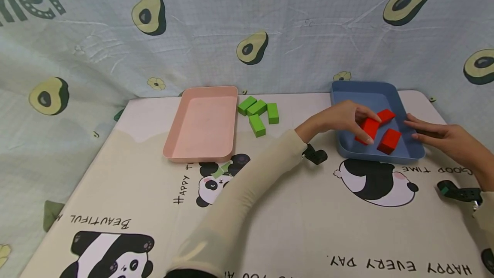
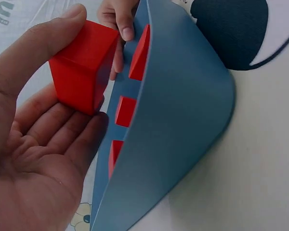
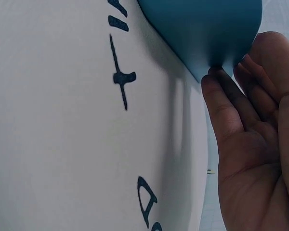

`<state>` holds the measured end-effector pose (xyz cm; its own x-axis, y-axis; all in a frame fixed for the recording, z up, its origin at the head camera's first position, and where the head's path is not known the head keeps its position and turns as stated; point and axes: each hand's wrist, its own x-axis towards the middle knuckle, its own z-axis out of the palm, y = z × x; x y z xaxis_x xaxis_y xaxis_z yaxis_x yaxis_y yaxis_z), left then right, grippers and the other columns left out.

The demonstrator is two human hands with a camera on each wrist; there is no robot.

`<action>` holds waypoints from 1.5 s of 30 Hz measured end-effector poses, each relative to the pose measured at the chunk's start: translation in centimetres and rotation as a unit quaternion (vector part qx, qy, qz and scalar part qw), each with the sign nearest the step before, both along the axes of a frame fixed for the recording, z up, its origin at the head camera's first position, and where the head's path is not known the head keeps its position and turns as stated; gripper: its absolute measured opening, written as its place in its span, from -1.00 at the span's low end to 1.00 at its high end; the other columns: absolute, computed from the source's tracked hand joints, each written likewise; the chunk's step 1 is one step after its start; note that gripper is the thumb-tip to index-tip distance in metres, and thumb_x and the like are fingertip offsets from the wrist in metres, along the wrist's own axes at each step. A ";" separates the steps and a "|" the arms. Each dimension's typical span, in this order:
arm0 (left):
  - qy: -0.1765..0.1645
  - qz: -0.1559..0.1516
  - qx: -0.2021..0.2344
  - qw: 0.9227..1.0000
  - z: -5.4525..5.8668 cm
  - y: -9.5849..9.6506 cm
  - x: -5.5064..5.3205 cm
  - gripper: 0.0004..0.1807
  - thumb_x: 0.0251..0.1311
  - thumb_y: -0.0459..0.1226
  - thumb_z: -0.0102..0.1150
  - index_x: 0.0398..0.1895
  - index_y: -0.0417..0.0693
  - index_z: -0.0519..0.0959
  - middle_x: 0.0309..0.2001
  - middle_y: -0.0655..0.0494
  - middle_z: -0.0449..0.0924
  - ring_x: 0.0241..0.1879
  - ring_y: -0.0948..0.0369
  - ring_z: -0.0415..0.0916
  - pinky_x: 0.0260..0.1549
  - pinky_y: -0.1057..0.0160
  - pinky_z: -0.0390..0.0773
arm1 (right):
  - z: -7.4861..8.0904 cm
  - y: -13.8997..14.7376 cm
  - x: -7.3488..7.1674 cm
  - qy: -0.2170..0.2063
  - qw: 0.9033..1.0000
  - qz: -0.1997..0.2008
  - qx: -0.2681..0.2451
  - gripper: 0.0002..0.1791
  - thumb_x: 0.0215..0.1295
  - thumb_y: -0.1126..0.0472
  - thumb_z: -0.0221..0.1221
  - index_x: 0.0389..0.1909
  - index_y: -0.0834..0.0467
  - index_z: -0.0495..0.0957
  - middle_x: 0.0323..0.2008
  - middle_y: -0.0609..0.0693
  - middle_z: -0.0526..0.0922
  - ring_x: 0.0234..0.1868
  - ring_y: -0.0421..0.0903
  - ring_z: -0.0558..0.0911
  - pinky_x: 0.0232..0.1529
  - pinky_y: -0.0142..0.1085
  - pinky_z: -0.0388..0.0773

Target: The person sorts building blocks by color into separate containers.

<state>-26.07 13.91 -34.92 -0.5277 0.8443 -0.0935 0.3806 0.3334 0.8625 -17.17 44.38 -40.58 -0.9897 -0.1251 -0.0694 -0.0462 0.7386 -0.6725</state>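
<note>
My left hand [image 1: 345,117] pinches a red block [image 1: 371,128] between thumb and fingers above the blue tray [image 1: 362,89]. Up close in the left wrist view, the held block [image 2: 82,62] sits between the thumb and fingertips, higher than the tray wall [image 2: 173,110]. Other red blocks lie in the tray, among them one at the back [image 1: 386,116] and one nearer the front [image 1: 390,141]; another is largely hidden below the held block. With fairly straight fingers, my right hand [image 1: 449,138] rests against the tray's right side, seen also in the right wrist view [image 3: 255,144].
A pink tray [image 1: 204,123] stands left on the table, with several green blocks [image 1: 257,125] just to its right. A printed cloth covers the table [image 1: 293,226], and an avocado-patterned sheet [image 1: 200,33] hangs behind it.
</note>
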 end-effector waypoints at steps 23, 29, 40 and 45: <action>-0.083 0.017 0.007 0.996 -0.5 1.2 -0.6 -0.42 -0.02 -0.39 0.58 0.15 -0.10 0.66 -0.04 0.24 0.64 -0.09 0.37 0.52 -0.12 0.50 0.58 | 0.1 0.1 -0.3 -0.015 1.000 -0.003 -0.001 -0.32 0.57 -0.05 0.06 0.51 0.23 0.20 0.56 -0.33 -0.16 0.56 0.38 -0.28 0.32 0.55 -0.15; -0.084 0.012 0.008 0.996 -0.6 1.6 -0.8 -0.41 -0.02 -0.43 0.56 0.17 -0.11 0.64 -0.01 0.21 0.62 -0.09 0.35 0.53 -0.12 0.49 0.59 | 0.1 0.1 -0.4 -0.015 1.000 0.002 -0.006 -0.34 0.57 -0.02 0.07 0.51 0.24 0.21 0.57 -0.31 -0.15 0.56 0.37 -0.27 0.31 0.54 -0.14; -0.079 0.014 0.008 0.997 -1.1 2.0 -1.1 -0.40 -0.06 -0.45 0.57 0.15 -0.10 0.64 0.00 0.21 0.61 -0.07 0.34 0.49 -0.13 0.48 0.60 | -0.1 0.2 -0.3 -0.003 1.000 0.005 -0.004 -0.36 0.57 -0.01 0.07 0.52 0.19 0.22 0.52 -0.46 -0.11 0.61 0.15 -0.30 0.35 0.51 -0.15; -0.090 0.016 0.012 0.996 -1.0 2.2 -1.3 -0.40 -0.07 -0.47 0.57 0.14 -0.12 0.64 0.00 0.20 0.61 -0.07 0.33 0.49 -0.13 0.47 0.60 | -0.2 0.2 -0.2 0.001 1.000 0.005 -0.010 -0.37 0.57 0.00 0.08 0.52 0.18 0.23 0.52 -0.46 -0.09 0.62 -0.03 -0.31 0.37 0.50 -0.18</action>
